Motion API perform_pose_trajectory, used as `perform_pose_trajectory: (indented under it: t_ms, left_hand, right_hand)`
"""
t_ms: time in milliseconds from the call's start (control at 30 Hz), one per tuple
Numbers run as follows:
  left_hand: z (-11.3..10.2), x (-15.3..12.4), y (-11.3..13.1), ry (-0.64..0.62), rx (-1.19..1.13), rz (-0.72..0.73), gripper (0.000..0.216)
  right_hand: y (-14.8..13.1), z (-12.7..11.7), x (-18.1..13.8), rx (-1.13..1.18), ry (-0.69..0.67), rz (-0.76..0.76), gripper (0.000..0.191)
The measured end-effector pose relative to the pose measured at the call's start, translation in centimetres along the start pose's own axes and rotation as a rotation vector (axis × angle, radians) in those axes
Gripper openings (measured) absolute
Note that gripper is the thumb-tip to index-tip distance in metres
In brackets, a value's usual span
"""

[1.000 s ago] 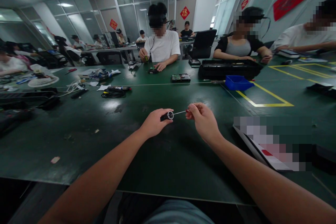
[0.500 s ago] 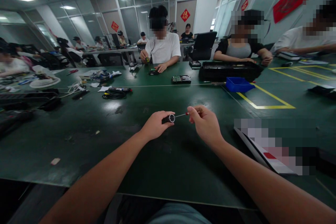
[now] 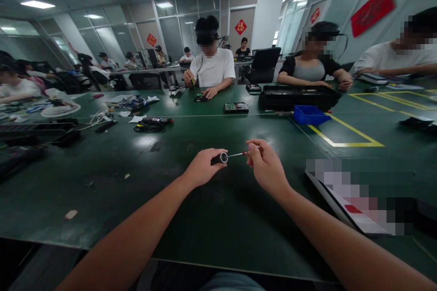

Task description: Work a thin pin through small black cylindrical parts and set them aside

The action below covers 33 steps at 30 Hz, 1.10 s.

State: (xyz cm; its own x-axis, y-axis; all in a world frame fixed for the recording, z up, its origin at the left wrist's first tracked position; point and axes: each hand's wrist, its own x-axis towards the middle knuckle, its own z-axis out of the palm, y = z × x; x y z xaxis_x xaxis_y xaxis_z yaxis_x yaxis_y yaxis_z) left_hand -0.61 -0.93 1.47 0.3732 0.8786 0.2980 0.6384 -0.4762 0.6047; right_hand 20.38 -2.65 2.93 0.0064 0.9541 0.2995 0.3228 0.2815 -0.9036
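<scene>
My left hand (image 3: 204, 167) is closed around a black cylindrical part (image 3: 218, 159) whose round end, with a silvery rim, faces right. Most of its body is hidden by my fingers. My right hand (image 3: 265, 163) grips a screwdriver (image 3: 239, 154) with a thin metal shaft and a reddish collar; its handle is largely covered by the fingers. The shaft points left, and its tip is at the open-looking end of the cylinder. Whether the tip touches a screw is too small to tell. Both hands are held above the green table (image 3: 205, 227).
Ahead lie a circuit-board device (image 3: 236, 107), a blue bin (image 3: 311, 115), a long black housing (image 3: 297, 97) and a coiled black cable (image 3: 150, 125). A white-edged, partly blurred object (image 3: 348, 204) lies at right. Across the table a person (image 3: 215, 66) handles a small device.
The view has tilted slightly upward, so the scene sits a little lower. Both hands keep their grips; the fingers of my right hand have shifted a little around the screwdriver handle.
</scene>
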Motion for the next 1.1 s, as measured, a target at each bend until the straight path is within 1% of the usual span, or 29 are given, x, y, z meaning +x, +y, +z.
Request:
perform_pose_trajectory:
  t_ms: [100,167,233,267,333,433,533,633,700,800,867,967,1100]
  left_hand:
    - [0.0,0.0,-0.2,0.029,-0.010,-0.004,0.038]
    - [0.0,0.0,-0.2,0.041,-0.017,-0.007,0.038]
    - [0.0,0.0,-0.2,0.032,-0.021,-0.007,0.037]
    - [0.1,0.0,-0.3,0.028,-0.023,-0.008,0.037]
    - [0.1,0.0,-0.3,0.026,-0.024,-0.010,0.037]
    - [0.2,0.1,-0.5,0.043,-0.018,-0.013,0.038]
    - [0.1,0.1,-0.5,0.061,0.001,0.006,0.039]
    - [-0.1,0.2,-0.5,0.112,0.016,0.087,0.039]
    - [-0.3,0.3,-0.4,0.138,0.021,0.149,0.039]
    - [-0.7,0.4,-0.6,0.099,0.058,0.167,0.037]
    - [-0.8,0.5,-1.0,0.044,0.081,0.116,0.036]
    - [-0.7,0.5,-1.4,-0.017,0.077,0.033,0.037]
    - [-0.4,0.4,-1.2,-0.023,0.068,0.015,0.039]
  right_hand:
    - [0.4,0.1,0.1,0.098,0.012,-0.003,0.029]
    - [0.4,0.1,0.1,0.097,-0.025,0.001,0.028]
    - [0.4,0.1,0.1,0.053,-0.041,0.002,0.033]
    - [0.4,0.1,0.1,0.037,-0.036,0.000,0.035]
    - [0.5,0.1,0.2,0.056,0.000,-0.004,0.030]
    - [0.9,0.3,0.3,0.171,0.038,0.006,0.028]
    - [1.0,0.7,0.4,0.320,0.046,0.064,0.031]
    - [0.9,1.1,0.3,0.477,0.086,0.117,0.033]
    - [0.8,1.2,0.3,0.560,0.105,0.142,0.031]
    - [1.0,1.1,0.6,0.637,0.105,0.241,0.026]
    - [1.3,1.0,0.8,0.611,0.129,0.296,0.025]
    - [1.6,1.0,0.9,0.492,0.181,0.256,0.024]
    - [1.6,1.0,0.7,0.359,0.144,0.186,0.025]
